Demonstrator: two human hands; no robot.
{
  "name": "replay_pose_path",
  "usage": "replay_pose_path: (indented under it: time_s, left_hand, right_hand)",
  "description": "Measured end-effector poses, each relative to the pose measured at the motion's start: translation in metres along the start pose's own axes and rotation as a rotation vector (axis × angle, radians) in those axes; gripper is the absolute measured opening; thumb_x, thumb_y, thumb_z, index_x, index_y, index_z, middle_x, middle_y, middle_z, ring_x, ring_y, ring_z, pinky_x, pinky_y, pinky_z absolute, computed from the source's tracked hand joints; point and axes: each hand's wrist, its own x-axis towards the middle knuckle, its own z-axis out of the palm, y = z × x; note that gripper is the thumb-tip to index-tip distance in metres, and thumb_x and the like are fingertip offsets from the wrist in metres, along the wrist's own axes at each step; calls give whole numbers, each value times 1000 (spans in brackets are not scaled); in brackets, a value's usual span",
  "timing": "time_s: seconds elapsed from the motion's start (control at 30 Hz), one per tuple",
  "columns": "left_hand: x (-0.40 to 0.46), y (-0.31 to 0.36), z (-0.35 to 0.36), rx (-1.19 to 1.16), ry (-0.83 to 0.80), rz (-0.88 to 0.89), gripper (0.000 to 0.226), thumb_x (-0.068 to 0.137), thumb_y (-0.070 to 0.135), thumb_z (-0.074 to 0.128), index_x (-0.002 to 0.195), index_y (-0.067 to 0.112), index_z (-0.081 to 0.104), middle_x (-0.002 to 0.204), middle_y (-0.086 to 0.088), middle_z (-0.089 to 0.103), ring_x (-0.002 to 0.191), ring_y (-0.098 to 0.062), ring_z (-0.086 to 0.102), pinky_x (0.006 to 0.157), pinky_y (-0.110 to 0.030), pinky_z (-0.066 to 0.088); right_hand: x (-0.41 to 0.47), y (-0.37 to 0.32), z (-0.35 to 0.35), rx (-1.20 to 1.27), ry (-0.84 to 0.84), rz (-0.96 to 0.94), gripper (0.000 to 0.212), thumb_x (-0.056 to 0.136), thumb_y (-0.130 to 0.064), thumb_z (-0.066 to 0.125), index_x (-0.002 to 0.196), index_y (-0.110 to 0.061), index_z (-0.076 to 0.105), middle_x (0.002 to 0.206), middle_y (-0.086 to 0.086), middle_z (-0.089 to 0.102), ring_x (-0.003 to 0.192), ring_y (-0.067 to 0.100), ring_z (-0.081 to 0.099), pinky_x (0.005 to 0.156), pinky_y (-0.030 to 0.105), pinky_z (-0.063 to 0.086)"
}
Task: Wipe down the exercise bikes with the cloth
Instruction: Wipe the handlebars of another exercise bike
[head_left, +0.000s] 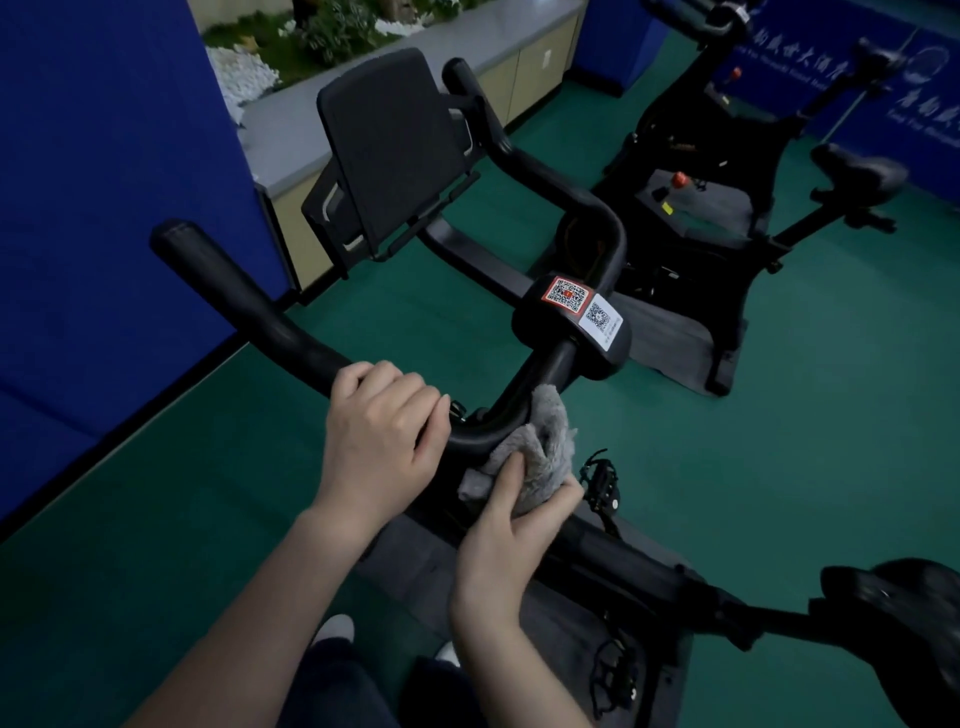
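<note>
**Wiping the handlebar of the near exercise bike**

Seen from above, looking down over a person's two bare forearms at a black exercise bike on green flooring. The left hand is wrapped over the near handlebar, fingers curled round the tube where it starts to bend toward the centre. The right hand holds a grey fluffy cloth, thumb on top and fingers closed underneath, pressing the bunched fabric against the curved stem just below the handlebar clamp. The cloth touches the tube and folds partly round it. Two QR-code stickers sit on the clamp just above the cloth. A dark console screen stands up behind the bars, and a second bike stands well apart to the right, apparently not yet reached.

The likely risks from here are modest. The cloth is gathered into a wad, so it may skip the underside of the tube (which the camera cannot see). Rubbing upward could catch a sticker edge and lift it. A loose corner hangs toward the pedal and the cables lower down, where it could snag.
</note>
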Motion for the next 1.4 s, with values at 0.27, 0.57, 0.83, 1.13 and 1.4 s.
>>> replay_pose_path:
  time_s: [0.27, 0.57, 0.83, 1.13, 1.4]
  left_hand:
    - [0, -1, 1, 16, 21, 14, 35, 96, 19, 44, 63, 14, 55, 62, 3, 56, 67, -20, 50, 78, -35, 34]
    - [0, -1, 4, 30, 37, 18, 38, 96, 18, 41, 61, 13, 53, 60, 2, 55, 66, -21, 52, 78, -35, 34]
    - [-1, -1, 6, 44, 46, 15, 39, 96, 18, 40, 60, 13, 54, 59, 2, 54, 65, -22, 51, 77, -34, 33]
    - [-1, -1, 8, 36, 82, 6, 39, 95, 18, 40, 59, 13, 53, 58, 2, 54, 62, -22, 50, 76, -35, 34]
    - [-2, 0, 8, 27, 88, -9, 37, 94, 17, 42, 60, 13, 56, 59, 2, 55, 62, -20, 50, 76, -34, 34]
  right_hand:
    - [24, 8, 21, 133, 99, 181, 30, 100, -23, 44, 128, -10, 42, 125, 6, 55, 110, 16, 57, 93, 27, 49]
    - [37, 9, 22, 337, 75, 354, 26, 102, -21, 43, 127, -14, 46, 125, 11, 60, 110, 21, 61, 96, 34, 49]
    - [34, 9, 12, 546, -59, 486, 30, 102, -18, 40, 130, -10, 47, 117, 19, 65, 102, 27, 65, 94, 41, 52]
    - [40, 10, 8, 366, -62, 373, 20, 101, -21, 45, 118, -17, 54, 120, 16, 64, 108, 28, 63, 99, 45, 48]
    - [65, 6, -1, -30, -74, -86, 25, 95, -13, 56, 118, -3, 57, 114, 15, 60, 108, 22, 58, 98, 33, 45]
